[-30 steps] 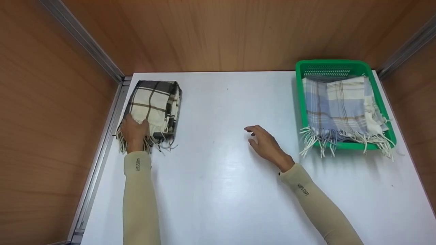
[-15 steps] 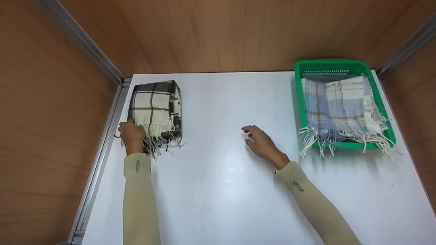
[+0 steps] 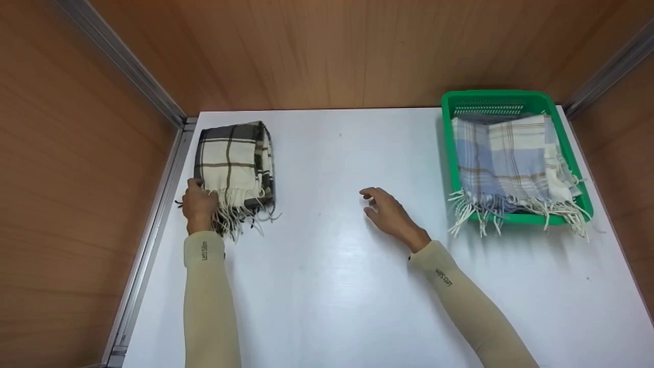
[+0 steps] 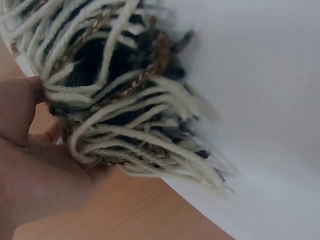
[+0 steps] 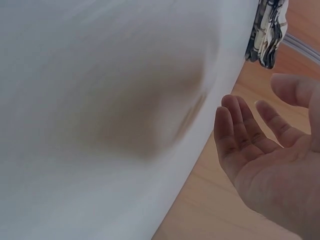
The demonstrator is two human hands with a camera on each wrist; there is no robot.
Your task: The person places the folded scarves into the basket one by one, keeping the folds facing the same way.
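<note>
A folded black, white and brown plaid scarf (image 3: 230,166) with long fringe lies at the left of the white table. My left hand (image 3: 199,204) grips its near left corner, where the fringe hangs. In the left wrist view the fringe (image 4: 135,100) fans out past my left hand (image 4: 45,155), thumb on one side and fingers on the other; the fingertips are partly hidden. My right hand (image 3: 391,214) is over the middle of the table, its fingers loosely bent and holding nothing. The right wrist view shows that right hand (image 5: 270,145) palm up in the picture, apart from the scarf (image 5: 267,32).
At the right a green plastic basket (image 3: 447,148) contains a folded blue and white plaid scarf (image 3: 516,158), its fringe draped over the near rim. Wooden panels (image 3: 327,56) and a metal rail (image 3: 148,255) border the white table (image 3: 327,286).
The scarf's near end has shifted slightly right and turned straighter, with the left hand moving from on top of it to its left corner. The right hand has drifted slightly left.
</note>
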